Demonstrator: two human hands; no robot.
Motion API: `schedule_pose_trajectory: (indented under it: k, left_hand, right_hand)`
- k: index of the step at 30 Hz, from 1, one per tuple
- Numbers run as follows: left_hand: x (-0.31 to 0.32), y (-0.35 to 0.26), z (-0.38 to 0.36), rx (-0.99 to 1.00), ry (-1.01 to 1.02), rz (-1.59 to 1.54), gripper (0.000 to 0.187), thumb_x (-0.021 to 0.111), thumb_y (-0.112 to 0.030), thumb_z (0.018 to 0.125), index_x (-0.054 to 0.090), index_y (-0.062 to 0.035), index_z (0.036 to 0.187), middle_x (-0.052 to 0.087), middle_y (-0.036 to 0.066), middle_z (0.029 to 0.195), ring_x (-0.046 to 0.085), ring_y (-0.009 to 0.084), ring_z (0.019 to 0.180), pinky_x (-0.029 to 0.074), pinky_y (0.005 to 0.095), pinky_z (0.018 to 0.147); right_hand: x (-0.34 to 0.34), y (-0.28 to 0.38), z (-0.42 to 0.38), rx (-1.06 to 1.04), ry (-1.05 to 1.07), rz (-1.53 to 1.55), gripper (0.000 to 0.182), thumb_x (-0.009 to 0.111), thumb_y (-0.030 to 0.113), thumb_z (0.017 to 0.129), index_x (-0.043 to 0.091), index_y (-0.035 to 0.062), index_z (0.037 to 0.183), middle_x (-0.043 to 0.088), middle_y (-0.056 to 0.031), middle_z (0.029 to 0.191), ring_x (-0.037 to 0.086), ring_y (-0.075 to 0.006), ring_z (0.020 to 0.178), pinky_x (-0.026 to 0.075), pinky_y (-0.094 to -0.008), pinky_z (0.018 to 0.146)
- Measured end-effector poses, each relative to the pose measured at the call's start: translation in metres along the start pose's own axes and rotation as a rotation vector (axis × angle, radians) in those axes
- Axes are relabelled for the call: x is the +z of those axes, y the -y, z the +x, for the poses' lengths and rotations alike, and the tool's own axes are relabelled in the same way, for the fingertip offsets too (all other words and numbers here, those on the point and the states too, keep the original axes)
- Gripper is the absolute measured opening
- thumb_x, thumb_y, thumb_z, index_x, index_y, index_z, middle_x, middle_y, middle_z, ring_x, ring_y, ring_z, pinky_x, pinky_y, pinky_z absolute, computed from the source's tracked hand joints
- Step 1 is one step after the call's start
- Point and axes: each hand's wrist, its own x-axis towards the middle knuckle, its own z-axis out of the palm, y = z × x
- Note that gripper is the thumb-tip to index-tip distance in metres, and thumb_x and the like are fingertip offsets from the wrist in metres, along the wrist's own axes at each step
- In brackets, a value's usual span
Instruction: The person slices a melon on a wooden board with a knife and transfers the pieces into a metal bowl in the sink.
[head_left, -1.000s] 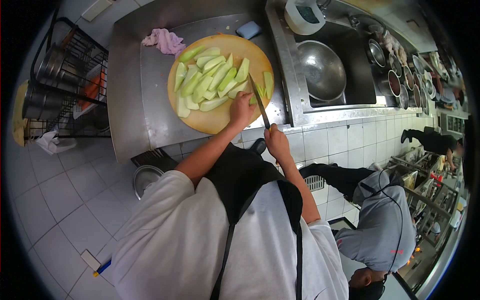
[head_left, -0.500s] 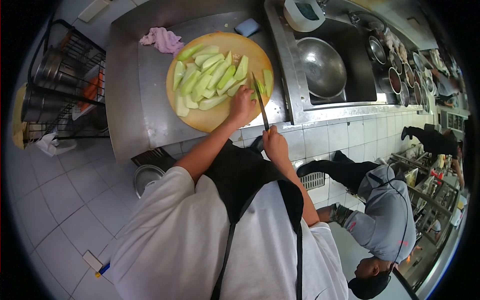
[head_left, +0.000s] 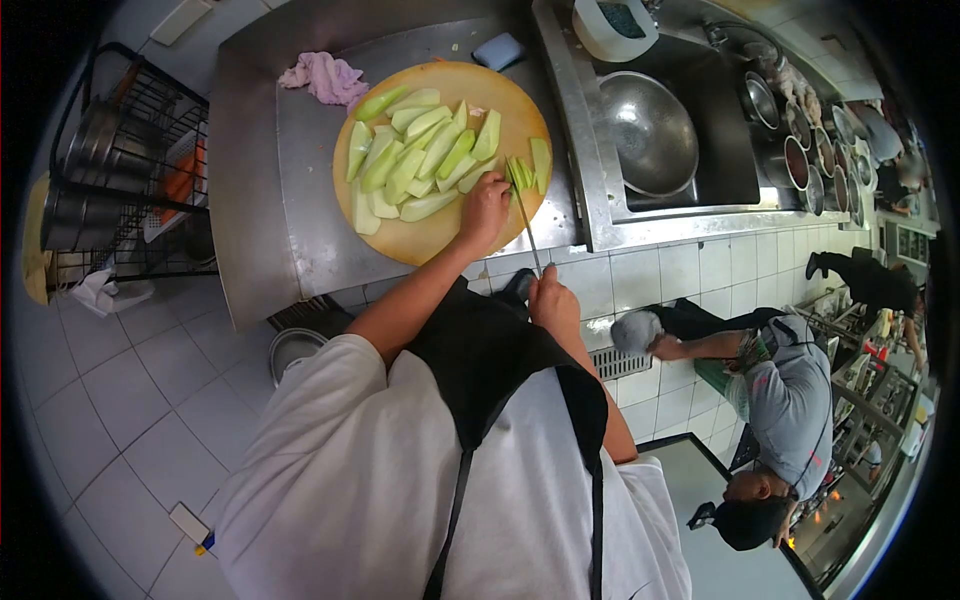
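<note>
A round wooden cutting board [head_left: 410,243] bears several peeled, pale green vegetable wedges [head_left: 405,170]. My left hand [head_left: 485,212] rests at the board's right part, its fingers curled against a vegetable piece that they mostly hide. In my right hand [head_left: 553,303] is the handle of a knife [head_left: 530,228], whose thin blade points away from me, just right of my left fingertips. Narrow cut slices [head_left: 521,174] lie at the blade's far end, and a lone wedge [head_left: 541,163] lies to their right.
Under the board is a steel counter [head_left: 260,190] with a pink cloth [head_left: 325,77] and a blue sponge [head_left: 498,51]. A sink to the right holds a large metal bowl [head_left: 648,135]. A wire rack [head_left: 130,190] stands left. A co-worker [head_left: 790,400] is close behind on the right.
The knife has turned so its blade shows thinner, nearer my left fingertips. More slices show at its far end. The co-worker's arm has reached out with a greyish thing in the hand.
</note>
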Motion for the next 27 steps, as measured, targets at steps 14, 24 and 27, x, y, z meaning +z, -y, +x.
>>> schedule_pose_trajectory:
  k: [14,24,27]
  left_hand:
    - [0.001,0.004,0.002,0.009,-0.032,-0.079,0.012,0.069,0.003,0.081,0.072,0.0022,0.092,0.067,0.015,0.106,0.068,0.0357,0.093,0.054,0.0434,0.081]
    - [0.009,0.015,0.002,-0.064,-0.083,-0.144,0.004,0.069,0.002,0.080,0.071,0.0019,0.084,0.068,0.014,0.099,0.068,0.0361,0.087,0.054,0.0432,0.077]
    - [0.011,0.015,0.001,-0.068,-0.090,-0.146,0.004,0.070,0.001,0.080,0.071,0.0018,0.084,0.068,0.014,0.099,0.068,0.0359,0.087,0.054,0.0430,0.077]
  right_hand:
    - [0.020,-0.005,0.026,0.029,0.034,0.102,0.026,0.057,0.024,0.101,0.050,-0.0016,0.100,0.068,-0.0282,0.074,0.068,-0.0470,0.070,0.055,-0.0568,0.062]
    - [0.005,0.006,0.008,0.011,0.017,0.066,0.026,0.057,0.024,0.101,0.050,-0.0018,0.101,0.068,-0.0272,0.071,0.068,-0.0468,0.067,0.055,-0.0555,0.061]
    - [0.001,0.005,-0.002,0.034,0.060,0.038,0.026,0.056,0.024,0.101,0.050,-0.0016,0.102,0.067,-0.0270,0.071,0.068,-0.0463,0.067,0.055,-0.0548,0.060]
